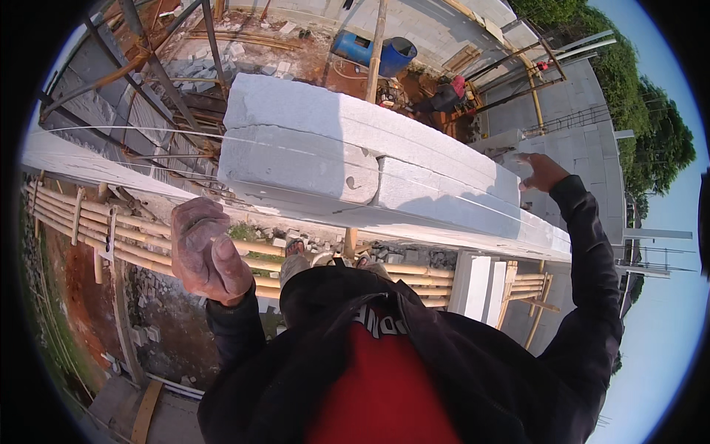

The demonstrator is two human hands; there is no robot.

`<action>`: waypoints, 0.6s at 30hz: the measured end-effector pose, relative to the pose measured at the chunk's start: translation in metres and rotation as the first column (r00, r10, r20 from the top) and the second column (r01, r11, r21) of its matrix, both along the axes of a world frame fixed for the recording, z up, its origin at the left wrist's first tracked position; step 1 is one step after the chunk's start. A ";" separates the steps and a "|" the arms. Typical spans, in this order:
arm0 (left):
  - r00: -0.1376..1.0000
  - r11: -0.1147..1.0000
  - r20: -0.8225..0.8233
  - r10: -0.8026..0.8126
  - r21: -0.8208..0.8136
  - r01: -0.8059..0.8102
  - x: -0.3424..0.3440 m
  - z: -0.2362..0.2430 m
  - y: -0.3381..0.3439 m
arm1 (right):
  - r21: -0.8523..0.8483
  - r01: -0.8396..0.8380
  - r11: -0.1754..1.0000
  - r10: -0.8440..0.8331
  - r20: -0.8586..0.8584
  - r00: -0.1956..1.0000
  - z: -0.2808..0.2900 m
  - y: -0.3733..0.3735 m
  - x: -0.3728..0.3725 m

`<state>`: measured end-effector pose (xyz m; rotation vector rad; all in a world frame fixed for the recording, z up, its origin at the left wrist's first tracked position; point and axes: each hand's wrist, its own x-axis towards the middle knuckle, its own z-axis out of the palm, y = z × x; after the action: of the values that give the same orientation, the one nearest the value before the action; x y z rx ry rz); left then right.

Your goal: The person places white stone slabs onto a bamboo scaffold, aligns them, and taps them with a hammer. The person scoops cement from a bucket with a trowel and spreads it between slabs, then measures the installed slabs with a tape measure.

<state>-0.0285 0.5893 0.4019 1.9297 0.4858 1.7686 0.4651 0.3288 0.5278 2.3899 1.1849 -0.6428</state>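
A wall of white lightweight concrete blocks (296,164) runs across in front of me. Its top course is a long block (296,100), partly in my shadow. A thin pale string (174,132) stretches along the wall and crosses the block faces. My left hand (211,248), dusty and curled closed, is raised on the near side of the wall, apart from the blocks; whatever its fingers hold, if anything, is hidden. At the wall's right part, my right hand (543,172) has its thumb and forefinger apart close to the block's end. Whether it touches the block I cannot tell.
Bamboo poles (140,235) form the scaffold under my feet, high above rubble-strewn ground. White blocks (473,285) stand upright at its right. Dark metal poles (159,78) rise at the left. Beyond the wall, a person (444,96) bends near blue drums (396,55).
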 end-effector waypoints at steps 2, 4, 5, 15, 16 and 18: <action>0.948 0.962 -0.229 -0.223 0.104 0.252 0.029 0.026 -0.021 | 0.255 0.031 0.966 -0.026 -0.021 0.999 0.046 0.013 -0.004; 0.835 0.925 -0.456 -0.308 0.064 0.376 0.063 0.041 -0.038 | 0.528 -0.017 0.849 0.073 -0.086 0.994 0.087 -0.004 0.015; 0.792 0.920 -0.535 -0.293 0.067 0.386 0.085 0.049 -0.046 | 0.588 -0.206 0.782 0.199 0.078 0.977 0.116 -0.011 0.010; 0.291 0.946 -0.950 0.109 0.189 0.262 0.212 0.004 -0.049 | 0.712 -0.603 -0.360 -0.547 0.362 0.754 0.151 -0.285 -0.060; 0.266 0.949 -0.957 0.117 0.187 0.254 0.218 -0.006 -0.045 | 0.687 -0.595 -0.418 -0.645 0.237 0.726 0.129 -0.332 -0.045; 0.190 0.959 -0.970 0.154 0.193 0.207 0.222 -0.024 -0.036 | 0.776 -0.459 -0.433 -0.795 -0.088 0.600 0.073 -0.413 0.008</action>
<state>0.1937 0.5532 0.3775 3.1247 0.5788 0.1988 0.4730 -0.0846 0.6012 3.2450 0.3566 2.6718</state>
